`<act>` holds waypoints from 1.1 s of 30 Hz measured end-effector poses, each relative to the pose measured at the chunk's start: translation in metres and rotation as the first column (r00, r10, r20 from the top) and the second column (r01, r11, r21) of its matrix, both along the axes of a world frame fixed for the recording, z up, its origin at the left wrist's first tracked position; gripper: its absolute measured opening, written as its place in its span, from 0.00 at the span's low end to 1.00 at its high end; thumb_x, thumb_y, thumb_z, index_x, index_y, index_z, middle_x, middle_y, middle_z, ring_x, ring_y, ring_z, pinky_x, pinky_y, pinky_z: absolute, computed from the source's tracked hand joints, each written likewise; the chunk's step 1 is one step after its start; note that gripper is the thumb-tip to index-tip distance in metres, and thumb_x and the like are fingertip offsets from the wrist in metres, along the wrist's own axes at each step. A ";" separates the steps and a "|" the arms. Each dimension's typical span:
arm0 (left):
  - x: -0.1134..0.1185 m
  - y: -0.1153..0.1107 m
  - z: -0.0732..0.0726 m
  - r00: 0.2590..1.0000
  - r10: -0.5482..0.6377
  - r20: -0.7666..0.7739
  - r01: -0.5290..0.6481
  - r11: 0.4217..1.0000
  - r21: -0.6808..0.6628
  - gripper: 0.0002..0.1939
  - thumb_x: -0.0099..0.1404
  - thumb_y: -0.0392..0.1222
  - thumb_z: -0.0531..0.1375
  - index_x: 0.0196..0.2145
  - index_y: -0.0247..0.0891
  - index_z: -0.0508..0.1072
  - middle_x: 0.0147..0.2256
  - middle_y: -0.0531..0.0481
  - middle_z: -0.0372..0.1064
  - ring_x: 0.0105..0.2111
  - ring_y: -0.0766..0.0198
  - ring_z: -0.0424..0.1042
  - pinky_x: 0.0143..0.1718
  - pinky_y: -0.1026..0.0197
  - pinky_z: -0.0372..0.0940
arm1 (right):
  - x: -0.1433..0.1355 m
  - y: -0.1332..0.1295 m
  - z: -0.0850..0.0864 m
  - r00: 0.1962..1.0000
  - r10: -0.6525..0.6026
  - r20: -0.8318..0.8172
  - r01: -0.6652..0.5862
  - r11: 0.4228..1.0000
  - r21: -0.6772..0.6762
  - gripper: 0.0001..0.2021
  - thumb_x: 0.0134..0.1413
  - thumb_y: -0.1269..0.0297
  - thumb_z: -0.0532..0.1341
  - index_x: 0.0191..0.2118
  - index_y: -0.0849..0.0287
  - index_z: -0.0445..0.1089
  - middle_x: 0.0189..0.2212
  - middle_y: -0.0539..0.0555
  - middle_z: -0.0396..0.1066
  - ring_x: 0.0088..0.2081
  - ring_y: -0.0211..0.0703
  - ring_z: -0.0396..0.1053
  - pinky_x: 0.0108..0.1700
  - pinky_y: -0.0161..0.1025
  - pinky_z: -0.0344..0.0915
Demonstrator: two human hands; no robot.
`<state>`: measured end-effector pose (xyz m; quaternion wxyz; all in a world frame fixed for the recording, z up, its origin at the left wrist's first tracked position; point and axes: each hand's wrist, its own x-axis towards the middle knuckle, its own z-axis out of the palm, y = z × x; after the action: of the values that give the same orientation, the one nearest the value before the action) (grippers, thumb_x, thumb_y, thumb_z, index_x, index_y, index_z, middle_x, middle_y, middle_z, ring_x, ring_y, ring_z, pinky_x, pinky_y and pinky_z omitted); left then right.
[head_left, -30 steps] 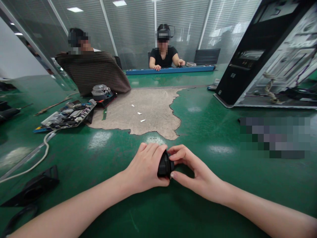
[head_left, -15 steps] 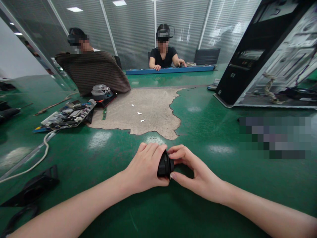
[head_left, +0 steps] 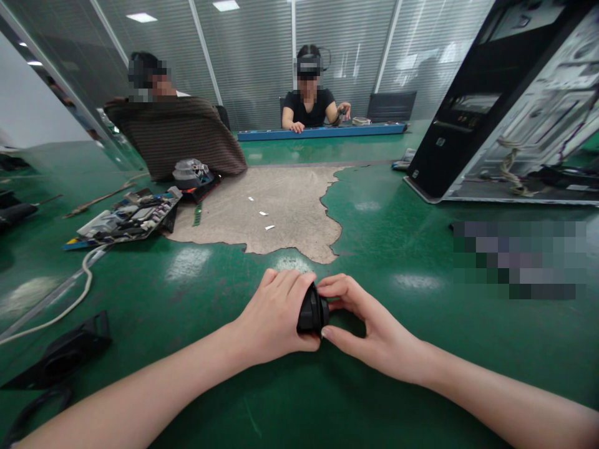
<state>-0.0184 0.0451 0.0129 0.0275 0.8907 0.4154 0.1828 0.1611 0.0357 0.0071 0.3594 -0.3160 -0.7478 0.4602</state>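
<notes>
A black, rounded, ridged part (head_left: 310, 312) is held just above or on the green tabletop, in front of me; its exact kind cannot be made out. My left hand (head_left: 276, 315) wraps over it from the left, fingers across the top and thumb underneath, covering most of that side. From the right, my right hand (head_left: 362, 324) pinches the rim at its right end between fingertips and thumb. Beyond both hands lies a bare grey-brown patch (head_left: 281, 212) where the green covering is torn away, with several white scraps on it.
An open computer tower (head_left: 461, 125) stands at the right. On the left lie a circuit board (head_left: 131, 218), a cooler fan (head_left: 191, 174), a pale cable (head_left: 87, 268) and a black bracket (head_left: 70, 349). Across the table, a person (head_left: 307, 103) sits behind a blue bar (head_left: 322, 132); another person is at the left.
My hands and the black part have hardly moved; its right-end rim looks slightly shifted. The person across the table has raised a hand a little from the blue bar.
</notes>
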 end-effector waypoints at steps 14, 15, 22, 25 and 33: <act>0.000 0.000 0.000 1.000 0.006 -0.001 -0.006 1.000 0.001 0.29 0.44 0.45 0.57 0.44 0.35 0.57 0.34 0.46 0.63 0.35 0.56 0.62 0.35 0.55 0.51 | -0.001 0.000 -0.001 1.000 -0.011 0.009 0.011 1.000 -0.015 0.15 0.50 0.70 0.56 0.45 0.55 0.56 0.42 0.54 0.60 0.45 0.41 0.62 0.46 0.42 0.65; 0.000 0.000 0.000 1.000 0.004 -0.002 -0.004 1.000 0.001 0.28 0.44 0.45 0.57 0.44 0.35 0.57 0.34 0.46 0.63 0.35 0.56 0.62 0.35 0.55 0.51 | -0.001 0.000 -0.001 1.000 -0.013 0.014 0.013 1.000 0.005 0.15 0.49 0.70 0.57 0.44 0.55 0.56 0.43 0.54 0.59 0.45 0.42 0.61 0.46 0.43 0.64; 0.001 0.000 0.000 1.000 0.008 -0.008 -0.008 1.000 -0.004 0.28 0.44 0.44 0.57 0.44 0.35 0.57 0.35 0.47 0.63 0.35 0.56 0.62 0.35 0.55 0.51 | 0.000 0.001 -0.002 0.999 -0.036 0.017 0.036 0.999 0.023 0.10 0.51 0.68 0.56 0.41 0.55 0.59 0.43 0.54 0.59 0.46 0.42 0.60 0.47 0.43 0.64; 0.001 0.000 0.000 1.000 0.010 -0.007 -0.010 1.000 -0.001 0.28 0.44 0.44 0.57 0.44 0.34 0.57 0.35 0.46 0.63 0.36 0.55 0.62 0.36 0.55 0.51 | -0.001 0.001 -0.001 1.000 -0.027 0.006 0.027 1.000 -0.017 0.14 0.51 0.68 0.55 0.45 0.55 0.56 0.42 0.54 0.60 0.45 0.41 0.62 0.46 0.43 0.65; 0.000 0.000 0.001 1.000 0.002 -0.004 -0.002 1.000 -0.008 0.28 0.44 0.44 0.58 0.44 0.35 0.56 0.36 0.46 0.63 0.36 0.55 0.62 0.36 0.55 0.51 | 0.000 -0.001 0.001 0.999 -0.017 0.038 0.016 0.999 0.031 0.15 0.48 0.72 0.57 0.42 0.56 0.57 0.43 0.54 0.58 0.46 0.42 0.60 0.48 0.42 0.63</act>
<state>-0.0185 0.0449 0.0140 0.0298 0.8906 0.4169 0.1792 0.1613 0.0351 0.0077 0.3537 -0.3255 -0.7587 0.4397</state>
